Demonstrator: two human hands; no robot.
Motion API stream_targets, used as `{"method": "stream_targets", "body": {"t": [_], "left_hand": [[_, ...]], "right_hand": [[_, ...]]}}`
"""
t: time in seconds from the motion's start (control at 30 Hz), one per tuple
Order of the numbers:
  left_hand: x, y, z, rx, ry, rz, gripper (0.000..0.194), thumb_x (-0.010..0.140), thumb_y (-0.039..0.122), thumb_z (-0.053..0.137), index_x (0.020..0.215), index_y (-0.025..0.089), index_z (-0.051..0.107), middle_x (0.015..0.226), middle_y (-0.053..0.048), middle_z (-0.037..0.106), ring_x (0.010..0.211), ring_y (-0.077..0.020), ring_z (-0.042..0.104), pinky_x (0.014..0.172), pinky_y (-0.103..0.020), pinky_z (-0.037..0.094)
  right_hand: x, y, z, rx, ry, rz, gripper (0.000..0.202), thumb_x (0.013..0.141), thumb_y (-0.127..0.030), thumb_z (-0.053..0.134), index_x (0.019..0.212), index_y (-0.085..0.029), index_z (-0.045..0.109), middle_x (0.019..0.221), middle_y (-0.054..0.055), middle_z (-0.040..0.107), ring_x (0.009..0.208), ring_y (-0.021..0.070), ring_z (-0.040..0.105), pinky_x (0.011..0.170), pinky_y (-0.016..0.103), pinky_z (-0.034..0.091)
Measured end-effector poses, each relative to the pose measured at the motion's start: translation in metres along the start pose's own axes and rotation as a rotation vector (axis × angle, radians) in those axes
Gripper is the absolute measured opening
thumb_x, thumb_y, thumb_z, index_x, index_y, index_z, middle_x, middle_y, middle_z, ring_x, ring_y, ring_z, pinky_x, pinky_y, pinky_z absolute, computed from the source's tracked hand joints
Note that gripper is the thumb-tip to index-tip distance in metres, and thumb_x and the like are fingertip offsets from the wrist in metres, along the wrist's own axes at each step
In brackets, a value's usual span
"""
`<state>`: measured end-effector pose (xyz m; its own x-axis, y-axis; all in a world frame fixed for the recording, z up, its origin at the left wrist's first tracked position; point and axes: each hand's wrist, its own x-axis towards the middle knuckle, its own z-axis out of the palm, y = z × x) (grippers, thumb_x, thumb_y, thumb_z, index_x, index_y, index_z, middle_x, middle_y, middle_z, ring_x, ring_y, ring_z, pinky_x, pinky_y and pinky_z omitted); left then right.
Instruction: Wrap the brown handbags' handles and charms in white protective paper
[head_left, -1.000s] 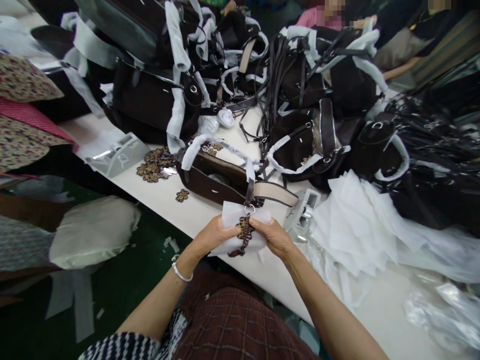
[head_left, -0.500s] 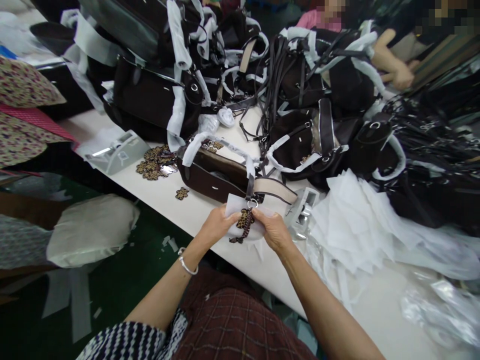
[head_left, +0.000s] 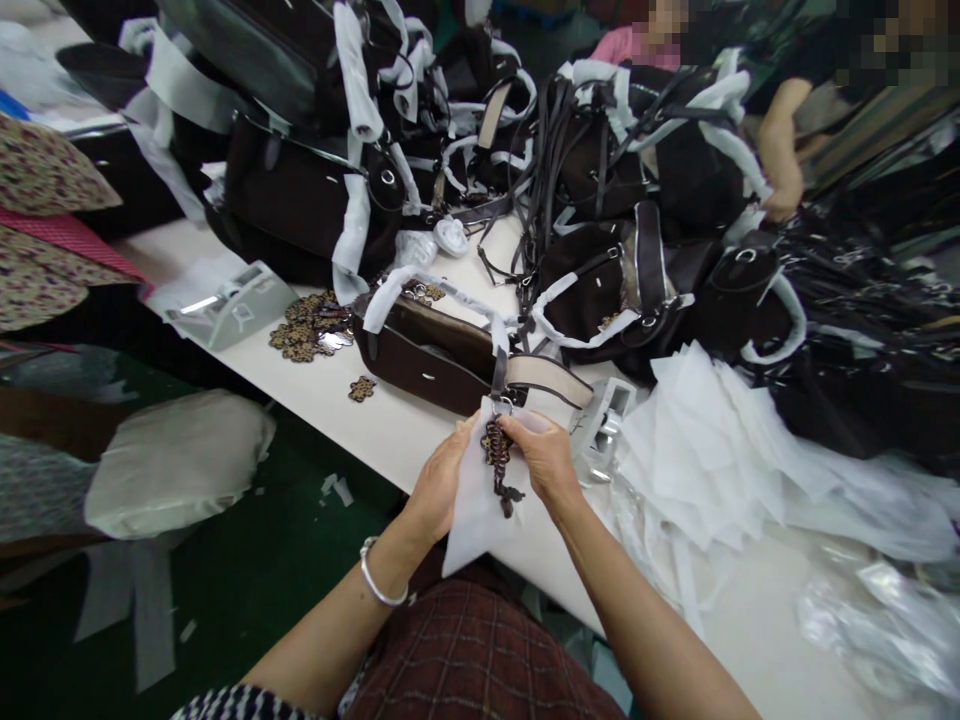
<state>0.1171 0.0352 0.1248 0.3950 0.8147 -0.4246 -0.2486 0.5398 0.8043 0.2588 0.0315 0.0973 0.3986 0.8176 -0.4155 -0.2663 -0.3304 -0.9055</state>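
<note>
A dark brown handbag (head_left: 427, 365) stands on the table, its top gaping and its handle wrapped in white. From a ring at its right end hangs a leopard-print charm (head_left: 489, 445) with a dark braided cord. A white tissue sheet (head_left: 476, 525) lies behind the charm and hangs toward the table's front edge. My left hand (head_left: 442, 485) is closed on the sheet's left side, fingers partly hidden behind it. With thumb on top, my right hand (head_left: 547, 460) pinches the charm and the sheet near the ring. A loose leopard-print charm (head_left: 361, 389) lies left of the bag.
Tape dispensers stand at left (head_left: 244, 305) and right (head_left: 604, 425). A stack of white tissue sheets (head_left: 701, 440) lies to the right, and a charm pile (head_left: 311, 325) to the left. More handbags (head_left: 307, 195) crowd behind. A co-worker's arm (head_left: 781, 150) reaches in at the back right.
The sheet has been turned and now hangs lower as a long point. My left hand has moved from the charm to the sheet's left edge. The braided cord hangs straighter over the charm.
</note>
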Motion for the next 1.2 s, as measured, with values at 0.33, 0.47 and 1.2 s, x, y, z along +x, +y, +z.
{"method": "stream_targets", "body": {"t": [0.33, 0.47, 1.2], "left_hand": [[0.014, -0.018, 0.005, -0.174, 0.108, -0.025, 0.064, 0.079, 0.04, 0.075, 0.136, 0.019, 0.055, 0.129, -0.011, 0.065, 0.116, -0.0248, 0.062, 0.102, -0.037, 0.048], [0.016, -0.013, 0.002, 0.029, -0.013, 0.017, 0.047, 0.09, 0.048, 0.059, 0.122, 0.015, 0.065, 0.121, -0.01, 0.068, 0.112, -0.0233, 0.062, 0.1, -0.033, 0.046], [0.04, -0.005, -0.011, 0.93, 0.182, 0.231, 0.044, 0.096, 0.057, 0.036, 0.072, 0.021, 0.047, 0.066, 0.002, 0.048, 0.064, -0.0153, 0.045, 0.062, -0.028, 0.031]], "right_hand": [[-0.007, -0.002, 0.004, -0.124, 0.011, -0.05, 0.027, 0.067, -0.041, 0.078, 0.081, -0.019, 0.071, 0.073, -0.001, 0.068, 0.067, 0.0153, 0.058, 0.062, 0.027, 0.044], [-0.007, -0.005, 0.004, -0.18, 0.027, -0.067, 0.026, 0.066, -0.041, 0.077, 0.076, -0.019, 0.068, 0.067, -0.003, 0.063, 0.063, 0.0135, 0.054, 0.059, 0.026, 0.042], [-0.013, -0.024, -0.004, -0.429, -0.226, -0.046, 0.037, 0.072, -0.052, 0.07, 0.067, -0.015, 0.066, 0.062, -0.002, 0.056, 0.059, 0.0116, 0.046, 0.055, 0.025, 0.034]]}}
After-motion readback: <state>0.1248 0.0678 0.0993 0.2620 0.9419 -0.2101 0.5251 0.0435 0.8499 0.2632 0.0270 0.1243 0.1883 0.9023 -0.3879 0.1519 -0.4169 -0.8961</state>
